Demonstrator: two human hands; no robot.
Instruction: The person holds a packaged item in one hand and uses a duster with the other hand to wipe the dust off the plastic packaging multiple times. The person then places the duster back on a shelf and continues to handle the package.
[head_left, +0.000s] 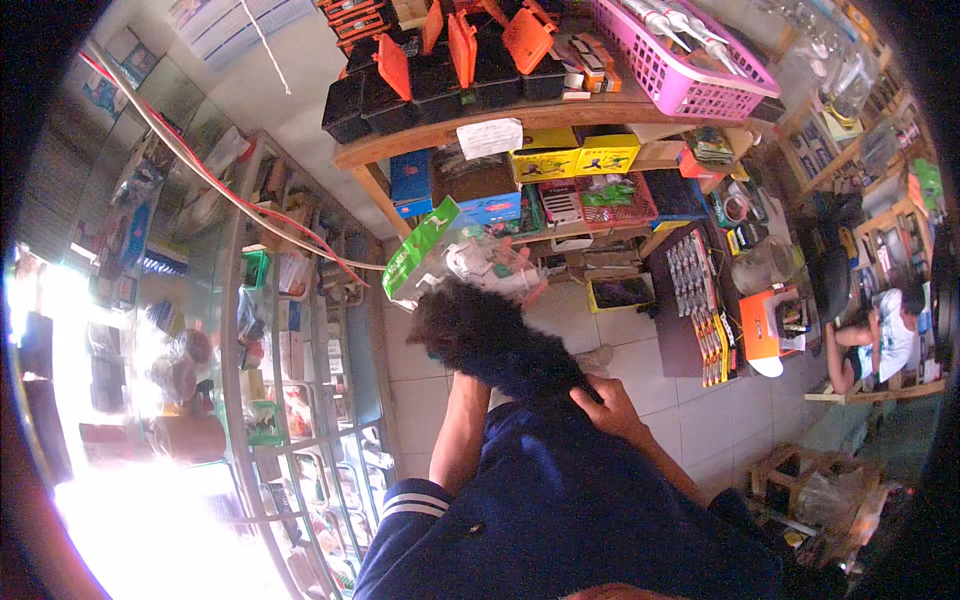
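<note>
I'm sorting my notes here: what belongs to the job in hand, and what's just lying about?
Job in hand:
- dark fluffy thing, in the right hand
- perhaps the green-topped clear bag beyond it

Lying about:
- pink basket
- yellow boxes
- black bins

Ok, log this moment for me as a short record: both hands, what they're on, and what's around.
right hand: closed on the narrow end of the black fluffy thing
left hand: hidden behind the black fluffy thing; forearm shows
bag: clear, green top, just beyond the black fluffy thing; whether a hand touches it, cannot tell
ahead: wooden shelf, with black bins and pink basket on top
far right: another person in a light top
</note>
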